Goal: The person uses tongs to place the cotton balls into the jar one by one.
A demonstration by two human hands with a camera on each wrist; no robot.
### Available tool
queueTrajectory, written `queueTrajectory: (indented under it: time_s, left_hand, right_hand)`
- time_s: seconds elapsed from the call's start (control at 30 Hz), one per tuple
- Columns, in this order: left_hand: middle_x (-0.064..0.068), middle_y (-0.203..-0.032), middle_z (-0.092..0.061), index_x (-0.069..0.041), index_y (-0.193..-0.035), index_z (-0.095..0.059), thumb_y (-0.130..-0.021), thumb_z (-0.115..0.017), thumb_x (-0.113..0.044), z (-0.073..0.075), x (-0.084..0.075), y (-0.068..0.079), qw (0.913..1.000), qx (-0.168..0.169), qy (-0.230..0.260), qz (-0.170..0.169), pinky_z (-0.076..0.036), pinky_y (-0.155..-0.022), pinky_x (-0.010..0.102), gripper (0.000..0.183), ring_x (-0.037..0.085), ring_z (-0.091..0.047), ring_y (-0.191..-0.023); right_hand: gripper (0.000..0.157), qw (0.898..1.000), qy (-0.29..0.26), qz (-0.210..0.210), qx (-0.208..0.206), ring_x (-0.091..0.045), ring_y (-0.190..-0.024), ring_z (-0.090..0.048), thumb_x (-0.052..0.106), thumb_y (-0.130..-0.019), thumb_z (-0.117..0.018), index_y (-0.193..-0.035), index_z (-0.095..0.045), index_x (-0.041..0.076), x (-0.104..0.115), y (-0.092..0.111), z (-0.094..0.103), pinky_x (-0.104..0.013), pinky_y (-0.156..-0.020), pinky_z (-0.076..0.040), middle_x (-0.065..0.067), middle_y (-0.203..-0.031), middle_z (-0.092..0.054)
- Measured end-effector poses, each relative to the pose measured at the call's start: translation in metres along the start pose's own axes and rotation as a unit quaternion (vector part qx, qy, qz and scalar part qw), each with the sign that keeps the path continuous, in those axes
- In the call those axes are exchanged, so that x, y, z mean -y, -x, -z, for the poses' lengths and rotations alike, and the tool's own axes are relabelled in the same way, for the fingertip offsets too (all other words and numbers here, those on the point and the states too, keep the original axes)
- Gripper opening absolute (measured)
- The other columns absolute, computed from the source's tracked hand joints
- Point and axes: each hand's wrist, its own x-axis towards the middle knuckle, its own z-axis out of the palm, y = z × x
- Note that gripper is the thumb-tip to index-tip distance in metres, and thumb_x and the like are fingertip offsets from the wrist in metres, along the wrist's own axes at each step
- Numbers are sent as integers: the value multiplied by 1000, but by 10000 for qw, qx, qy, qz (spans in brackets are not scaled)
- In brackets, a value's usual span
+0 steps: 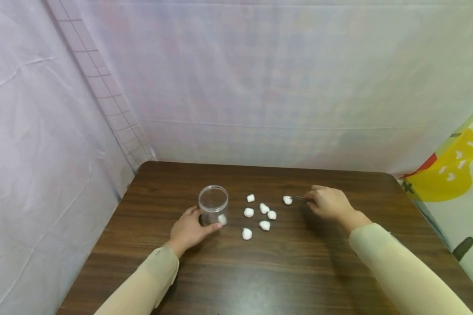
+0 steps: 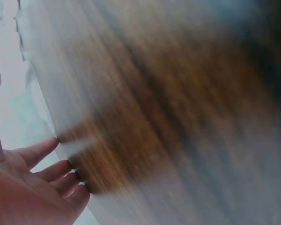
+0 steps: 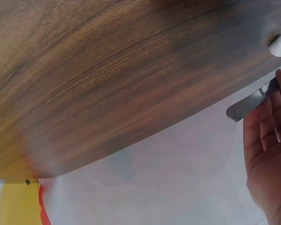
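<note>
My left hand [image 1: 191,230] holds a clear plastic jar [image 1: 213,199] low on its side, thumb across the front. The jar stands upright without a lid, with one white cotton ball [image 1: 222,219] inside. In the left wrist view the fingers [image 2: 61,171] are spread and slightly bent. On the right, my right hand [image 1: 329,202] pinches metal tweezers [image 1: 299,198], whose tips are right at a cotton ball [image 1: 287,200]. Their broad rounded end [image 3: 246,108] sticks out of the hand in the right wrist view.
Several more cotton balls [image 1: 248,212] lie scattered between the jar and the tweezers on the dark wooden table [image 1: 228,280]. Pale cloth [image 1: 260,87] hangs behind the table's far edge and along the left. A yellow shape [image 1: 441,179] shows on the right wall.
</note>
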Motion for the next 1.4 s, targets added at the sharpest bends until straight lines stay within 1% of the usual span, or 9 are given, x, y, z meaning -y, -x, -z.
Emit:
queueTrajectory:
  time_s: [0.2, 0.37, 0.5, 0.73, 0.93, 1.03, 1.17, 1.3, 1.4]
  left_hand:
    - [19, -150, -43, -12, -145, -53, -79, -66, -73, -2, 1, 0, 10000, 3, 24, 1, -38, -101, 64, 90, 40, -43, -135]
    - [20, -149, -44, -12, -144, -54, -79, -67, -72, -1, 0, 1, 10000, -2, 23, -24, -38, -100, 64, 89, 41, -43, -134]
    - [20, -149, -44, -12, -144, -54, -80, -67, -72, 0, -1, 2, 10000, -23, 55, -50, -38, -101, 65, 89, 40, -43, -134]
    - [19, -150, -44, -13, -145, -53, -80, -67, -72, 0, -1, 2, 10000, -18, 74, -28, -37, -102, 64, 89, 40, -42, -135]
    - [19, -150, -44, -13, -145, -53, -80, -65, -73, 1, 0, 2, 10000, -11, 28, -30, -38, -102, 63, 90, 39, -42, -135]
    - [19, -150, -43, -12, -145, -52, -79, -65, -74, 1, 0, 2, 10000, -12, 24, -37, -38, -101, 63, 91, 40, -42, -135]
    - [19, -151, -42, -13, -146, -52, -79, -65, -74, 1, 1, 1, 10000, -2, 17, -23, -38, -102, 64, 92, 40, -42, -135]
    - [19, -151, -43, -13, -145, -52, -79, -66, -73, 0, 1, -1, 10000, -22, -4, -42, -37, -102, 64, 90, 39, -42, -135]
    - [19, -150, -44, -13, -145, -53, -79, -66, -73, 0, 1, 0, 10000, -40, -20, -65, -38, -102, 63, 90, 39, -42, -136]
  right_hand:
    - [21, 9996, -77, -22, 279, -31, -87, -68, 15, -87, -72, -107, -77, 11, -2, -5, -8, -47, -62, -54, -8, -108, -69]
    - [19, 9992, -45, 43, 398, -26, -78, -65, 15, -85, -73, -104, -77, 13, -3, -8, -12, -45, -58, -52, 0, -94, -64]
    - [19, 9991, -36, 12, 419, -25, -78, -65, 14, -85, -72, -103, -77, 13, -3, -9, -13, -44, -57, -52, 0, -93, -64]
    - [20, 9990, 60, -80, 425, -34, -91, -68, 14, -85, -70, -104, -78, 13, -2, -9, -18, -47, -59, -54, -7, -110, -68]
    - [23, 9989, 175, -167, 401, -39, -101, -67, 16, -87, -67, -107, -78, 13, -4, -8, -18, -50, -61, -55, -17, -128, -64]
    - [22, 9994, 175, -85, 303, -35, -91, -68, 16, -87, -67, -105, -78, 13, -3, -5, -15, -47, -58, -54, -15, -120, -66]
    - [19, 9997, 148, 84, 154, -19, -69, -63, 15, -86, -70, -103, -78, 13, 0, -2, -9, -37, -49, -48, -4, -101, -65]
    - [19, 9997, 133, 191, 47, -11, -61, -55, 15, -86, -71, -104, -78, 13, 3, 1, -4, -30, -45, -42, -3, -98, -65]
    - [19, 9994, 127, 321, -74, -12, -62, -56, 14, -85, -72, -103, -79, 13, 7, 2, 0, -29, -44, -41, -4, -100, -66]
